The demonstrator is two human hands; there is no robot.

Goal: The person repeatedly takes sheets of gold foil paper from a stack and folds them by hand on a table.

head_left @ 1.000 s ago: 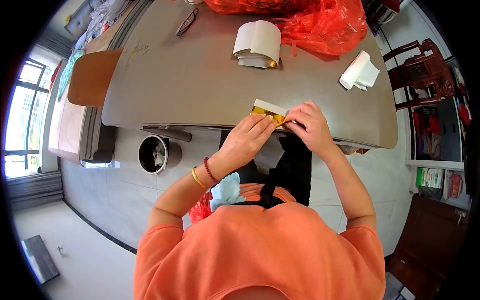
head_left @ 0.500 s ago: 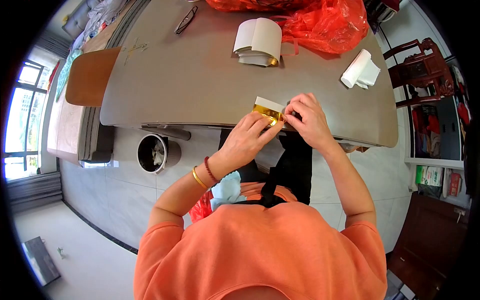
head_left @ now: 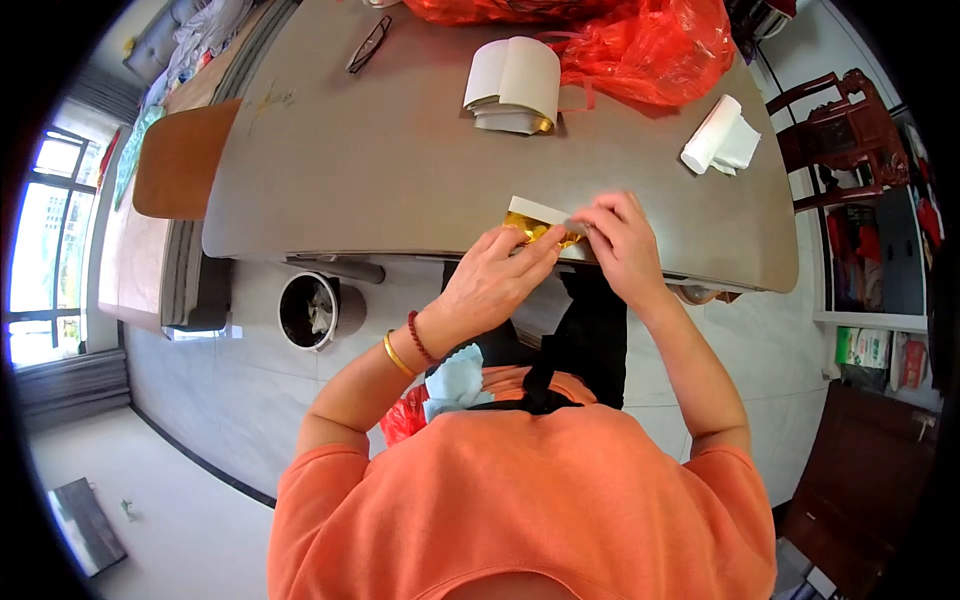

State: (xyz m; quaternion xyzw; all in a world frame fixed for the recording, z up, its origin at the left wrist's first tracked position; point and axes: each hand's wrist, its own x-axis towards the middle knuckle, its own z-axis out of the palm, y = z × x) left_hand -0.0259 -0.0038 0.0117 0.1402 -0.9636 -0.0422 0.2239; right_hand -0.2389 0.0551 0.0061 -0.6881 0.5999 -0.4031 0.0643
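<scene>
A small sheet of gold-foil paper with a white border [head_left: 532,213] lies at the table's near edge. My left hand [head_left: 502,270] presses on its near side with bent fingers, the thumb near the right part of the foil. At the sheet's right end, the fingers of my right hand [head_left: 620,235] are drawn together in a pinch and slightly blurred. Whether they grip the paper's edge cannot be made out. Farther back stands a thick, curved stack of white paper [head_left: 513,80] with a bit of gold at its lower corner.
Red plastic bags [head_left: 655,55] lie beyond the stack. A white paper roll [head_left: 713,135] is on the right of the table [head_left: 350,170], and glasses [head_left: 370,44] at the far left. A waste bin [head_left: 308,312] stands on the floor at left, a brown chair [head_left: 185,158] beside the table.
My right hand has shifted slightly at the sheet's right end. The left thumb has moved up over the foil, which now looks more creased. The camera view has shifted slightly.
</scene>
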